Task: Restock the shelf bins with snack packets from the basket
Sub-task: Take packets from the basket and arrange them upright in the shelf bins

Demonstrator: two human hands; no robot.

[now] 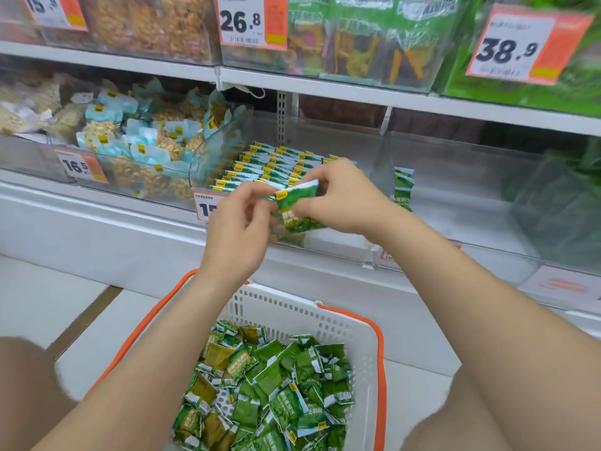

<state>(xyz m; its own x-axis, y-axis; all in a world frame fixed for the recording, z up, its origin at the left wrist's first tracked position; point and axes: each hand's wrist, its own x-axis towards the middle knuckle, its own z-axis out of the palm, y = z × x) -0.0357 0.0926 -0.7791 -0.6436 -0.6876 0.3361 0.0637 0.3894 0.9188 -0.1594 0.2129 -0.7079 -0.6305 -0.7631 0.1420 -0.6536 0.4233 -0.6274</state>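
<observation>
- The likeliest slip, to my eye, is a dropped packet. The small bunch of green snack packets [297, 206] is held in the air in front of the clear bin [203, 157], not over it. Anything that slides loose would probably land on the shelf's front edge [97, 209] or the floor.
- The lower packets of the bunch look only loosely caught. The view is soft there, and I cannot tell how many are held.
- The rows of packets [270, 167] in the bin stand neatly on edge toward its left wall and back. New ones shoved in at a careless angle could tip the front row flat.
- The left hand [239, 219] has its grip closed, thumb and fingertips pinching the left end of the top packet.
- The right hand [338, 200] has its grip clamped on the right side of the bunch, fingers curled round it.
- So the bunch lies between the two hands and touches both. It is just in front of the bin's front wall, beside the price tag [206, 208] that the left hand partly covers.
- The basket [367, 323] sits below the forearms, and its loose packets [276, 395] lie well below both hands.
</observation>
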